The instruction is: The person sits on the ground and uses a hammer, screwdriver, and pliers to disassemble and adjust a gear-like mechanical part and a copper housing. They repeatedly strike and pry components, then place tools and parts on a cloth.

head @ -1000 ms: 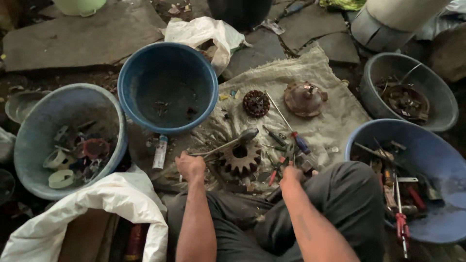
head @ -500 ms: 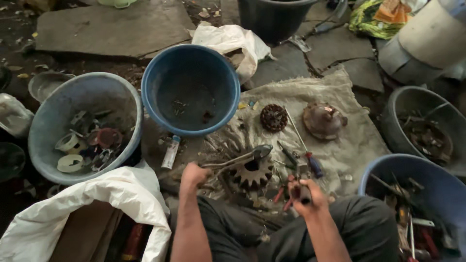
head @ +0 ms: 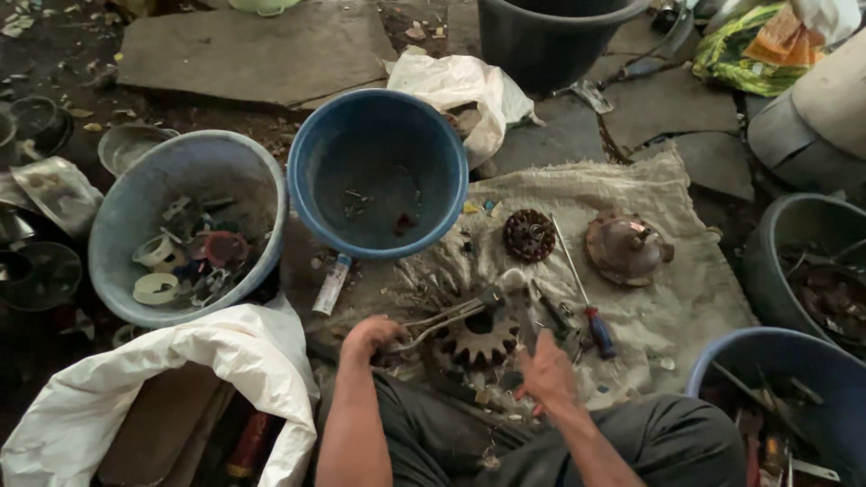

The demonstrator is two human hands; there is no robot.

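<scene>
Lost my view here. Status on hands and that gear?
Left hand gripping pliers. Right hand on a tool beside the rusty gear. Gear flat on sacking. Screwdriver lies close alongside.

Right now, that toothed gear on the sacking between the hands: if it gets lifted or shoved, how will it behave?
The gear looks like thick rusty metal, so probably heavy for its size and rigid. It lies flat on the burlap sack, so it should drag rather than roll. Its teeth and the coarse cloth likely snag; the grimy surface may be slippery.
</scene>
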